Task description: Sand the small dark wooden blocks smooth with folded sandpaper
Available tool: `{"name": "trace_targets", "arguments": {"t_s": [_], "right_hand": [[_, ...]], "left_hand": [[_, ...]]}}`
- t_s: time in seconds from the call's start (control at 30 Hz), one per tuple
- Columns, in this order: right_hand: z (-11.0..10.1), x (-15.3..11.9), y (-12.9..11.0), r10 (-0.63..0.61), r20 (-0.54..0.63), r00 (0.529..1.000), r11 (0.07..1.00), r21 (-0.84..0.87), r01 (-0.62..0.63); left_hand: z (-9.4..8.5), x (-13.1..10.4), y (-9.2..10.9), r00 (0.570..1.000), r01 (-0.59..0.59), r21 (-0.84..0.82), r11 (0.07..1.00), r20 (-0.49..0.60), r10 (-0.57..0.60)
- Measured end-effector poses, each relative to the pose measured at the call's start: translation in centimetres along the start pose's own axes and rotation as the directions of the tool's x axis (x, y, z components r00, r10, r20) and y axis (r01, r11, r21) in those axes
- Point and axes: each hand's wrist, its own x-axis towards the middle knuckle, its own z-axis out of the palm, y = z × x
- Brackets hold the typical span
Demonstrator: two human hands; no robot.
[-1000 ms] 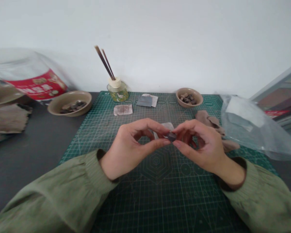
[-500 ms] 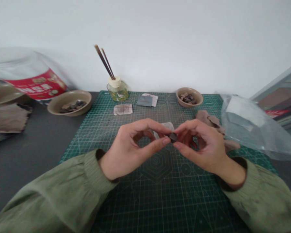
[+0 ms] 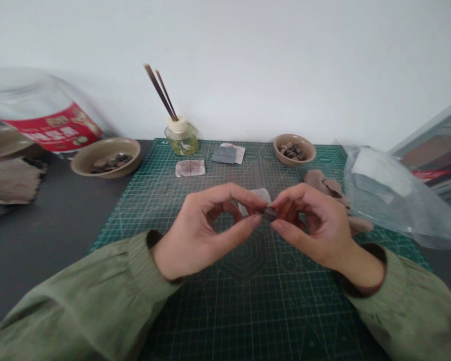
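A small dark brown block [image 3: 270, 214], perhaps a bead, is pinched between both hands above the middle of the green cutting mat [image 3: 244, 311]. My left hand [image 3: 214, 225] grips its left side with thumb and forefinger. On the other side, the thumb and forefinger of my right hand [image 3: 315, 220] close on the same block. Its exact kind cannot be made out. Behind the fingers, a whitish piece [image 3: 261, 194] on the mat is partly hidden. Similar small brown blocks [image 3: 291, 151] lie in a bowl [image 3: 308, 156] at the back right.
At the back left stand a reed diffuser [image 3: 182, 139] and a bowl of mixed pieces [image 3: 82, 160], beside a big jar [image 3: 56, 125]. Stained cloth [image 3: 190, 168] and grey sandpaper-like sheets [image 3: 224, 154] lie behind. Brown cloth [image 3: 323, 185] and a clear plastic bag [image 3: 402, 200] are right.
The small block has turned slightly between the fingertips, and another of its faces shows. Both hands stay in nearly the same place; the camera view shifts a little.
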Motion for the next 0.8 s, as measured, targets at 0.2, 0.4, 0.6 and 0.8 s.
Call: {"name": "trace_targets", "arguments": {"t_s": [0.2,0.4,0.6,0.8], "right_hand": [[-0.22,-0.05,-0.16,0.026,0.035,0.999,0.999,0.039,-0.028],[-0.37,-0.12,-0.23,0.040,0.092,0.995,0.992,0.115,-0.051],[-0.24,-0.16,-0.25,0.047,0.094,0.995,0.991,0.120,-0.058],[0.23,-0.01,0.25,0.031,0.035,0.999,1.000,0.002,-0.031]], "left_hand": [[0.07,0.11,-0.04,1.000,-0.018,-0.010,1.000,-0.007,0.018],[-0.05,0.03,-0.08,0.999,-0.026,-0.018,1.000,0.023,0.026],[-0.17,0.01,0.03,0.999,-0.014,-0.035,0.999,0.045,0.015],[0.03,0.26,-0.22,0.996,0.073,-0.022,0.997,0.051,-0.072]]}}
